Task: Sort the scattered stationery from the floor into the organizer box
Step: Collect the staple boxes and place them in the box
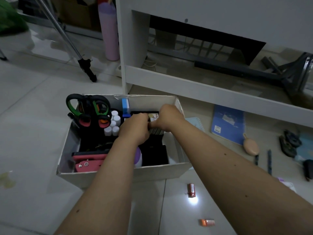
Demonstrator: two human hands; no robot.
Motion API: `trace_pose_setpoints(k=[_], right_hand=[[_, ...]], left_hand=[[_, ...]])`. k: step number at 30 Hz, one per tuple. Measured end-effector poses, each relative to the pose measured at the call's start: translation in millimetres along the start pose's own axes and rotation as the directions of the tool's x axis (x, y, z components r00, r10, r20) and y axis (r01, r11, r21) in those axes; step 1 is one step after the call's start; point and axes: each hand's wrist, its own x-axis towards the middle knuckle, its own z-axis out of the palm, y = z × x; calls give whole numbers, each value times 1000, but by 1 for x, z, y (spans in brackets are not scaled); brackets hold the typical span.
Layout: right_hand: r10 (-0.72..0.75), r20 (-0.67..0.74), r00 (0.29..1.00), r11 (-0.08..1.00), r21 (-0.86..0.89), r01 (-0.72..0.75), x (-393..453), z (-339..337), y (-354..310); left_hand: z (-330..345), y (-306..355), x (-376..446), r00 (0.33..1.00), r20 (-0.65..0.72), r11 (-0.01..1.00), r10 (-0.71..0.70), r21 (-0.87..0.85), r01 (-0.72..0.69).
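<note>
Two small orange items (207, 222) lie unsorted on the floor (33, 116) nearest. Beyond, inside the organizer box (118, 175), left hand (133, 128) and right hand (166, 118) clamp fingers around a card stack (155, 131), seating it; next, release and fetch the blue notebook (227, 124).

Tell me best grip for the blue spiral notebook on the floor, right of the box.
Probably pinch the blue spiral notebook at its near bottom edge, coming from the person's side. It lies flat on the floor; the coil runs along the right edge, and the beige oval object overlaps the near right corner, so take the near left part.
</note>
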Motion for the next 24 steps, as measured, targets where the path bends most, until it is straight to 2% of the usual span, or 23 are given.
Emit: trace_pose_setpoints(k=[5,10,12,15,24], right_hand=[[-30,59,998,998,-55,33,1,-3,4],[-127,198,972,991,70,116,-12,-13,21],[-185,152,971,983,31,182,-14,-12,24],[-241,90,966,970,65,236,-12,-9,24],[-313,117,942,946,-51,321,-7,-11,23]], left_hand=[[-1,0,-1,999,-1,999,39,-17,-39],[1,1,-1,998,35,999,50,-19,-50],[2,2,-1,999,16,998,51,-23,-51],[3,3,-1,998,-4,997,67,-31,-67],[3,4,2,996,78,997,53,52,-57]])
